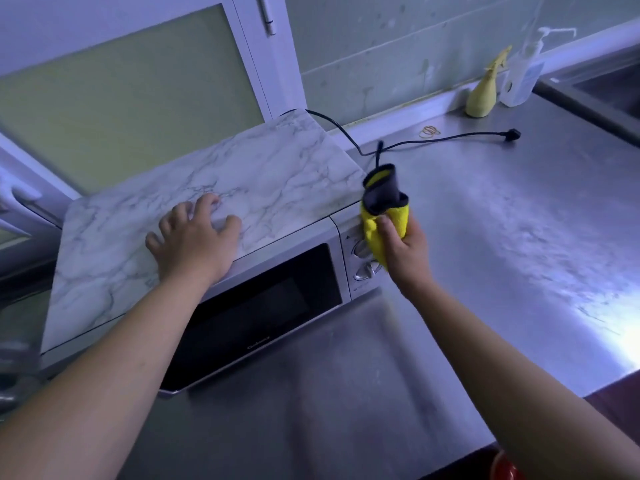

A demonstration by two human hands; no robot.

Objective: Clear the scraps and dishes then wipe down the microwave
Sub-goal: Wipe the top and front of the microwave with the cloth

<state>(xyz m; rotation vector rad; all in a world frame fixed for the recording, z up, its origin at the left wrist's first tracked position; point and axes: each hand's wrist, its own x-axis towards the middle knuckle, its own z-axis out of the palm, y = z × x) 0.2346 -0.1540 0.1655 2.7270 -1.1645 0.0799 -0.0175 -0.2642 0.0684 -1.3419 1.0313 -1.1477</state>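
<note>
A silver microwave (pixel 263 306) with a dark door window stands on the steel counter, its top covered in a marble pattern (pixel 270 174). My left hand (pixel 194 237) rests on that top near the front edge, fingers spread and slightly bent. My right hand (pixel 403 245) grips a bunched yellow and grey cloth (pixel 384 209) at the microwave's right front corner, against the control panel with its two knobs (pixel 363 259). The door is closed.
The steel counter (pixel 502 237) stretches to the right. The microwave's black cord and unplugged plug (pixel 512 134) lie on it, with rubber bands (pixel 429 132), a yellow spray bottle (pixel 483 95) and a clear pump bottle (pixel 523 71) by the wall. A sink (pixel 609 88) sits far right; a cabinet door (pixel 131 84) hangs behind.
</note>
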